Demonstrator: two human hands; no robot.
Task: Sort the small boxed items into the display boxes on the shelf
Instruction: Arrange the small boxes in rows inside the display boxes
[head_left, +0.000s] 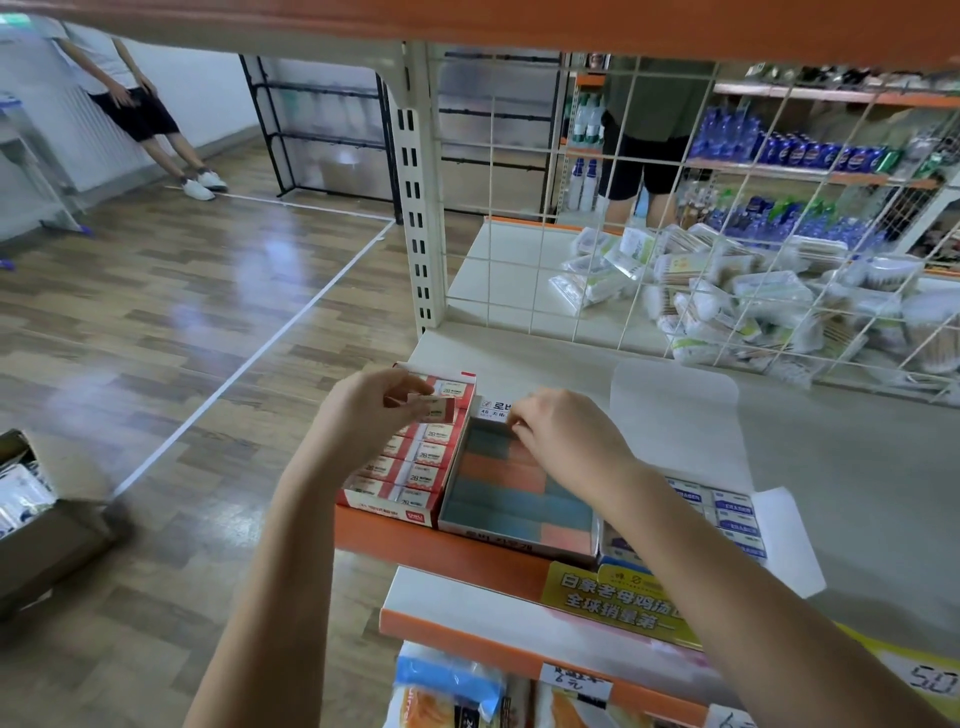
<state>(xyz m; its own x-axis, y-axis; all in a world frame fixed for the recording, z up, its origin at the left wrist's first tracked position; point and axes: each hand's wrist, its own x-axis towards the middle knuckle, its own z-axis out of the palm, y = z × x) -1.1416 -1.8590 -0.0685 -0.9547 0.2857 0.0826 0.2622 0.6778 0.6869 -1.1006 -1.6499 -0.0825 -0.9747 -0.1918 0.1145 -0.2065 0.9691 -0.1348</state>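
Three open display boxes stand side by side at the shelf's front left. The red-and-white display box (402, 501) holds rows of small red-and-white boxed erasers. My left hand (363, 415) pinches one small red-and-white eraser box (439, 408) above its far end. The middle display box (519, 532) holds teal and orange erasers; my right hand (563, 434) has curled fingers at its far rim, by its white label flap (493, 408), and whether it holds anything is hidden. A white display box (735, 514) of blue-labelled erasers sits to the right, partly behind my right forearm.
The shelf (857, 467) has an orange front edge with a yellow sign (618, 603). A wire grid (701, 218) backs it; bagged cotton swabs (727, 301) lie beyond. A cardboard carton (31, 519) sits on the wooden floor at left. Two people stand in the background.
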